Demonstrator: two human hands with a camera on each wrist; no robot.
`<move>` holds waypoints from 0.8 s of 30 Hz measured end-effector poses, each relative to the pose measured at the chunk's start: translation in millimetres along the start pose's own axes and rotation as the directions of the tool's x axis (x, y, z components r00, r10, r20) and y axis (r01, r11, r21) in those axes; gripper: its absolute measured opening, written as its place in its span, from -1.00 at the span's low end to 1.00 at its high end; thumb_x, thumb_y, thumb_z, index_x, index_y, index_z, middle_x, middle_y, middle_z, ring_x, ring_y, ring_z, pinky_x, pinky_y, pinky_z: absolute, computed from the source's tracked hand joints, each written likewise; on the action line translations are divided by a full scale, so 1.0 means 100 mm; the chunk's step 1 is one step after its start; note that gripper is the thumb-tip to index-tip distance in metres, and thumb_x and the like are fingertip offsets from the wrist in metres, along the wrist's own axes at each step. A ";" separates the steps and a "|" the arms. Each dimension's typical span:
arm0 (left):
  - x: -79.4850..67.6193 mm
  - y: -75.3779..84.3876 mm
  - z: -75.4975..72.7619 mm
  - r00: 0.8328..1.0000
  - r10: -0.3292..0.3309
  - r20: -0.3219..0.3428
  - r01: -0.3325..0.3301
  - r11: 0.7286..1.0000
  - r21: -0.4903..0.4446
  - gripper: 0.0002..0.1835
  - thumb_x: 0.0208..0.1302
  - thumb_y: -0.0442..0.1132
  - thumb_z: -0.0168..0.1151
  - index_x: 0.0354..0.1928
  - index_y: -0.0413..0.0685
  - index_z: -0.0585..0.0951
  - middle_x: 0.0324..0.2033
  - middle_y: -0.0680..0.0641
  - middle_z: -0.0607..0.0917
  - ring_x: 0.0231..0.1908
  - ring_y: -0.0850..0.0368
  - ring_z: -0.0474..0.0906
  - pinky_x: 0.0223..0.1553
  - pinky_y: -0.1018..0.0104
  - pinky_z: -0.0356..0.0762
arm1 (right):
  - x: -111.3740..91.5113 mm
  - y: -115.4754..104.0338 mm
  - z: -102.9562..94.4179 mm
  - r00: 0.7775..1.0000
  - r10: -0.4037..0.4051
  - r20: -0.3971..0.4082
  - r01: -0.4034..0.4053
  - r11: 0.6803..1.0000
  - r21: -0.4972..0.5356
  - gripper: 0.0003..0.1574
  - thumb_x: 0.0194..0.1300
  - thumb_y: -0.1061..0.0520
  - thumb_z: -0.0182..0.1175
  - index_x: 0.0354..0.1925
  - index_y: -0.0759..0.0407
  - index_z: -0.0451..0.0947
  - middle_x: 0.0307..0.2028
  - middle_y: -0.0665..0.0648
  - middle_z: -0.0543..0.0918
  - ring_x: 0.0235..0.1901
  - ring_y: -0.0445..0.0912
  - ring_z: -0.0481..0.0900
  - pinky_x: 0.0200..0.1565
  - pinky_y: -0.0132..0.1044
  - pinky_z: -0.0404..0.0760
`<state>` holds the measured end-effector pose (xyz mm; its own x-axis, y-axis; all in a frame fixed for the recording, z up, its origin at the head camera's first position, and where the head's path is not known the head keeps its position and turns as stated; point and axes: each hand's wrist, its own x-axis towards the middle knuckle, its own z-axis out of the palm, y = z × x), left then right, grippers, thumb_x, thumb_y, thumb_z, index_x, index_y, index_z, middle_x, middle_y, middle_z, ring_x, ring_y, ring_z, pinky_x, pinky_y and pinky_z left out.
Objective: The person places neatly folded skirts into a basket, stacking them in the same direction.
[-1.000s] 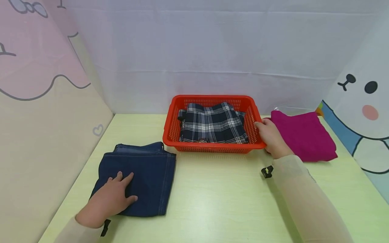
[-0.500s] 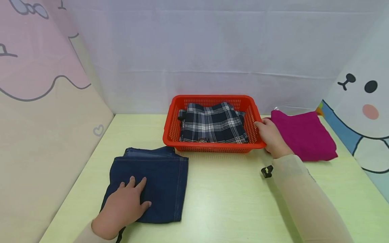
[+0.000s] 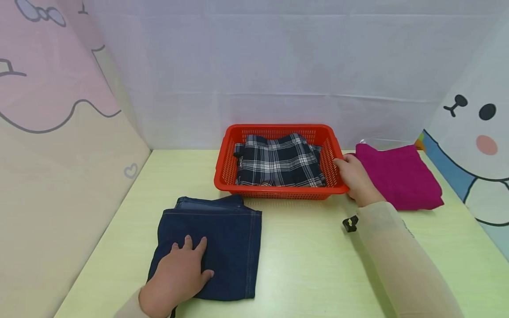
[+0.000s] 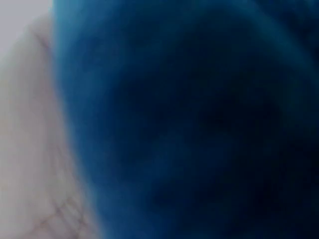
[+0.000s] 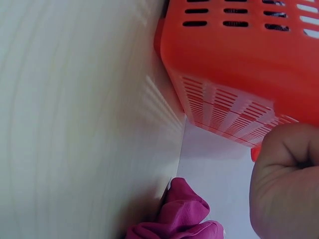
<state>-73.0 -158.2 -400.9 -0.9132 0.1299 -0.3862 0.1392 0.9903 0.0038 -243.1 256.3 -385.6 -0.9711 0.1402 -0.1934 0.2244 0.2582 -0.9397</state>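
My left hand (image 3: 176, 274) lies with spread fingers on a folded piece of dark blue denim (image 3: 230, 251) at the front left of the table. That denim (image 4: 164, 124) fills most of the left wrist view, blurred and very close. At the back middle stands a red plastic basket (image 3: 278, 190) with slotted walls. Folded inside it is a navy and white plaid cloth (image 3: 274, 161). My right hand (image 3: 355, 179) grips the basket's right rim, thumb on the inner side. In the right wrist view, that hand (image 5: 289, 184) holds the edge of the red basket (image 5: 224, 55).
A folded magenta cloth (image 3: 401, 179) lies just right of my right hand, near the back of the table. The pale wood-look table (image 3: 302, 251) meets a white back wall (image 3: 278, 66). Cartoon-printed sheets stand along the left and right sides.
My left hand has slid the denim to the right and a little toward me. The basket, the plaid cloth and my right hand stay in place.
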 end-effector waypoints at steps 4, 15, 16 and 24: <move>-0.02 0.14 0.00 1.000 0.004 0.007 -0.004 1.000 -0.007 -0.09 -0.04 0.28 0.32 0.30 -0.07 0.37 0.19 -0.44 0.35 0.05 -0.58 0.30 -0.20 -0.38 0.41 | 0.00 -0.01 0.00 1.000 -0.006 0.006 0.006 1.000 -0.005 -0.41 0.45 -0.07 -0.16 0.25 0.28 0.15 0.11 0.37 0.34 0.03 0.21 0.42 -0.09 0.03 0.55; -0.01 0.56 -0.02 1.000 0.007 0.020 -0.006 1.000 -0.020 -0.12 -0.05 0.27 0.34 0.29 -0.03 0.39 0.20 -0.41 0.35 0.08 -0.56 0.29 -0.25 -0.42 0.40 | -0.01 -0.02 0.01 1.000 -0.003 0.010 0.003 1.000 0.003 -0.41 0.45 -0.07 -0.15 0.25 0.28 0.15 0.12 0.37 0.34 0.03 0.21 0.42 -0.10 0.02 0.56; 0.00 0.59 -0.02 1.000 0.005 0.022 -0.005 1.000 -0.015 -0.11 -0.06 0.28 0.34 0.29 -0.02 0.39 0.20 -0.41 0.35 0.08 -0.55 0.29 -0.25 -0.41 0.41 | -0.02 -0.02 0.00 1.000 -0.003 0.008 0.003 1.000 0.002 -0.41 0.45 -0.08 -0.15 0.25 0.28 0.15 0.12 0.37 0.34 0.03 0.21 0.42 -0.10 0.02 0.56; 0.04 0.81 -0.01 0.997 0.007 0.076 -0.006 1.000 -0.007 -0.11 -0.04 0.28 0.32 0.32 0.04 0.36 0.26 -0.37 0.30 0.15 -0.50 0.25 -0.19 -0.44 0.36 | 0.00 0.00 0.00 1.000 0.004 0.010 -0.004 1.000 0.000 -0.40 0.45 -0.10 -0.14 0.25 0.27 0.15 0.12 0.37 0.34 0.03 0.21 0.42 -0.12 0.02 0.57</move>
<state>-66.3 -76.9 -401.0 -0.8807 0.1324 -0.4549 0.1420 0.9898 0.0130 -242.7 256.4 -385.3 -0.9709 0.1317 -0.1998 0.2282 0.2581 -0.9388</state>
